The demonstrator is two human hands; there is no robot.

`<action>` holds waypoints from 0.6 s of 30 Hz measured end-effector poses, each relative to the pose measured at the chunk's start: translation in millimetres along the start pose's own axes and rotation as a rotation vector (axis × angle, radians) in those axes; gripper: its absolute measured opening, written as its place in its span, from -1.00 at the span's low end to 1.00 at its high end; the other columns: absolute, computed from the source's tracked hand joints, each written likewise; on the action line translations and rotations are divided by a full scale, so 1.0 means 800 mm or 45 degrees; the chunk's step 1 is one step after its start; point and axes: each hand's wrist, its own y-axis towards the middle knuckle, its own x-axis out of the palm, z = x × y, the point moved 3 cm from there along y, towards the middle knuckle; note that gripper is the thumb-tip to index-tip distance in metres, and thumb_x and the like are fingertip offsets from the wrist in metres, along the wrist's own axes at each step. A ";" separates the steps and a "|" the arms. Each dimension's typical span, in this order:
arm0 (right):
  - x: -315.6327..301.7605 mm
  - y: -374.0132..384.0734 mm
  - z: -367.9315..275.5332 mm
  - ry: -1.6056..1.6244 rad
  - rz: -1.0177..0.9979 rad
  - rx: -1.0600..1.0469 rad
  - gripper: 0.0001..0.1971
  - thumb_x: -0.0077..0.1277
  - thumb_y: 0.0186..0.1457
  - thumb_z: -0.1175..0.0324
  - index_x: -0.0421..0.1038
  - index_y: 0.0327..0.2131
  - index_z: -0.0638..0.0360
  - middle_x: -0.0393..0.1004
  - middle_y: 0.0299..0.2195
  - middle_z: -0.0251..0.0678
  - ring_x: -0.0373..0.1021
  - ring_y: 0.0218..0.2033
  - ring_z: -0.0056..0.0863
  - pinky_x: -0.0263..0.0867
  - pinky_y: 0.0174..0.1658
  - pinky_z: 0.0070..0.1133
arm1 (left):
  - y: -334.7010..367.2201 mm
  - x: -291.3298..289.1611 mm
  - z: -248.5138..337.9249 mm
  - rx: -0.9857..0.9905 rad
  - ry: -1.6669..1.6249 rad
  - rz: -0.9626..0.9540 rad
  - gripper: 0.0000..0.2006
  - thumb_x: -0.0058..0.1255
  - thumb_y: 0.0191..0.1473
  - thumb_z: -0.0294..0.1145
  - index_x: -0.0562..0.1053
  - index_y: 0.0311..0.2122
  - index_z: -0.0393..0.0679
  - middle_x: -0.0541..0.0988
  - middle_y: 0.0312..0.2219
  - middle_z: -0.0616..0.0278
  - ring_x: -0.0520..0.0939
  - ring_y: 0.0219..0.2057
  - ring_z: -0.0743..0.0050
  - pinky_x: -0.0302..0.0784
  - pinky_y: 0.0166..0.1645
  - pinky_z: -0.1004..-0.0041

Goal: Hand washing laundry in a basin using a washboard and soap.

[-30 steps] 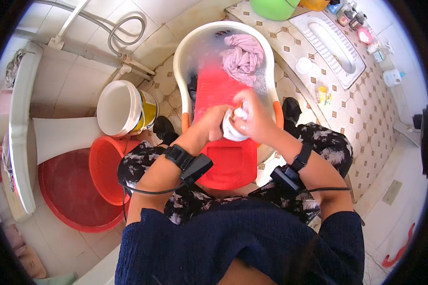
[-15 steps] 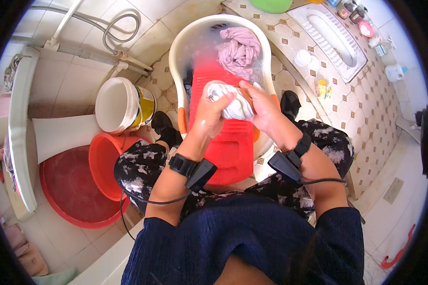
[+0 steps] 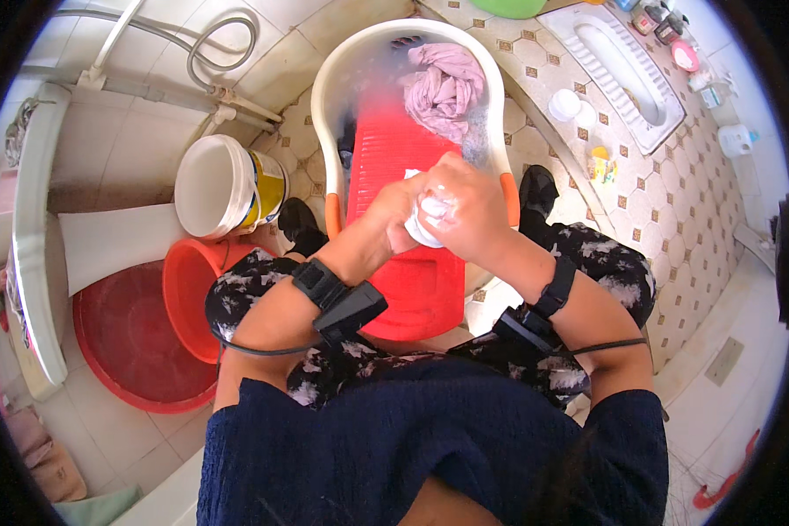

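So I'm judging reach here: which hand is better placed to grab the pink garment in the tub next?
Probably the right hand: it sits closer to the pink garment, almost directly below it. The left hand is slightly farther. Both now grip the white cloth.

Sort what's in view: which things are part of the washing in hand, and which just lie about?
In use: white cloth, left hand, right hand, red washboard, white tub, pink garment.
Lying about: white bucket, red basins, hose, squat toilet.

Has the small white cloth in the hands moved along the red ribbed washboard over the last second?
Yes. The small white cloth went up the red ribbed washboard toward the pink garment, then back down.
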 end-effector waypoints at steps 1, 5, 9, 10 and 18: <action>0.001 0.000 -0.004 -0.025 -0.054 -0.047 -0.82 0.06 -0.33 0.37 0.25 -0.61 0.10 0.25 -0.58 -0.30 0.28 -0.59 -0.26 0.20 -0.56 -0.41 | 0.003 -0.006 -0.001 -0.082 -0.024 -0.132 -0.83 -0.15 0.02 -0.37 0.38 -0.30 -0.20 0.50 -0.36 0.10 0.54 -0.30 0.32 0.45 -0.17 0.28; 0.018 -0.001 -0.009 -0.012 -0.252 -0.072 -0.83 0.06 -0.32 0.31 0.28 -0.59 0.07 0.24 -0.59 -0.30 0.29 -0.59 -0.26 0.22 -0.55 -0.42 | 0.000 -0.036 -0.002 -0.301 -0.012 -0.414 -0.83 -0.13 -0.04 -0.37 0.39 -0.29 -0.12 0.50 -0.35 0.13 0.53 -0.28 0.35 0.44 -0.15 0.28; 0.037 -0.013 0.014 -0.227 -0.371 -0.235 -0.81 0.05 -0.30 0.24 0.35 -0.53 0.05 0.30 -0.55 -0.28 0.33 -0.54 -0.24 0.24 -0.50 -0.37 | 0.021 -0.041 -0.015 -0.245 0.045 -0.413 -0.81 -0.09 -0.08 -0.32 0.40 -0.32 -0.13 0.51 -0.34 0.14 0.53 -0.28 0.34 0.44 -0.14 0.25; 0.029 -0.013 0.016 -0.269 -0.253 -0.179 -0.81 0.05 -0.28 0.24 0.34 -0.52 0.05 0.33 -0.51 -0.27 0.34 -0.49 -0.20 0.26 -0.44 -0.35 | 0.042 -0.045 -0.022 -0.181 0.044 -0.376 -0.80 -0.09 -0.09 -0.31 0.40 -0.33 -0.13 0.51 -0.34 0.14 0.53 -0.28 0.34 0.43 -0.13 0.25; -0.009 0.060 0.006 -0.040 0.059 0.083 -0.55 -0.04 -0.02 0.21 0.18 -0.09 0.23 0.34 -0.22 -0.11 0.35 -0.31 -0.30 0.27 -0.25 -0.48 | -0.065 0.022 0.085 0.472 0.551 0.174 -0.63 -0.26 0.06 0.04 0.33 -0.20 -0.03 0.48 -0.34 0.22 0.52 -0.35 0.29 0.47 -0.47 0.13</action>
